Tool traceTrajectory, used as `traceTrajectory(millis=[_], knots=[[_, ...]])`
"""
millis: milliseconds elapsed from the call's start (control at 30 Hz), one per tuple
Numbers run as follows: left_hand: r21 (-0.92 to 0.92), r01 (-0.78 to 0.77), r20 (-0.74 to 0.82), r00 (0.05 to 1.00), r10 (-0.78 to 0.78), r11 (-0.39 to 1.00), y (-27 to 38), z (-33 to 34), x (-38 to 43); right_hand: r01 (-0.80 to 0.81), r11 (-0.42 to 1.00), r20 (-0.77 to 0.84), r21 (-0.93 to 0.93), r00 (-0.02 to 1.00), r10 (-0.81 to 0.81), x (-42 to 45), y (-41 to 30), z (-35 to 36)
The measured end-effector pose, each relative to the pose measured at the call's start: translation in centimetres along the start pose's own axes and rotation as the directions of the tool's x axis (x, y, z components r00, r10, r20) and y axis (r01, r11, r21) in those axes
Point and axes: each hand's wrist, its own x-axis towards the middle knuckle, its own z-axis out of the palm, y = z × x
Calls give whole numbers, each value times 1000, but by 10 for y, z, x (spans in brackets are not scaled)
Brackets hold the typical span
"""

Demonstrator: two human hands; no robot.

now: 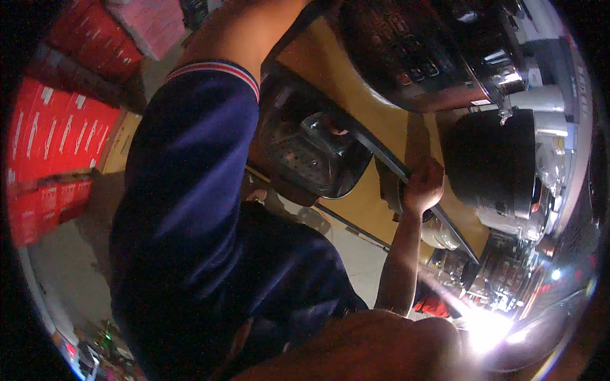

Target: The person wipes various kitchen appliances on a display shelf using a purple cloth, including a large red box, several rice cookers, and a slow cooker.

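My left arm, in a navy sleeve with a striped cuff, reaches up past the top edge of the picture; its hand is out of view. My right hand is closed around the dark front edge of a tan shelf board. Beyond it stands a black rounded vessel. Above that is a larger dark, glossy round item, perhaps wrapped in plastic. Below the board edge, a shiny black pan-like item rests in shadow, its exact kind unclear.
Red cartons are stacked at the left, with a pink carton above. Pale floor shows below the shelf. White bowl-like pieces lie near my right wrist. A bright light glares at lower right.
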Motion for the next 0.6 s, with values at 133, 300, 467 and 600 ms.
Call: traceTrajectory(millis=[133,300,467,600], knots=[[24,36,44,998,-37,999,-11,-2,27,150,989,-121,11,982,-148,2,5,10],[-38,-14,72,997,17,999,-10,-8,33,152,982,-12,110,988,-152,5,-8,-4],[-201,-292,19,953,302,935,1,-54,-4,41,999,115,-1,992,-41,5,-17,-12],[-307,-485,-17,863,505,819,3,-97,-57,115,982,-29,152,993,-112,2,-11,-1]])
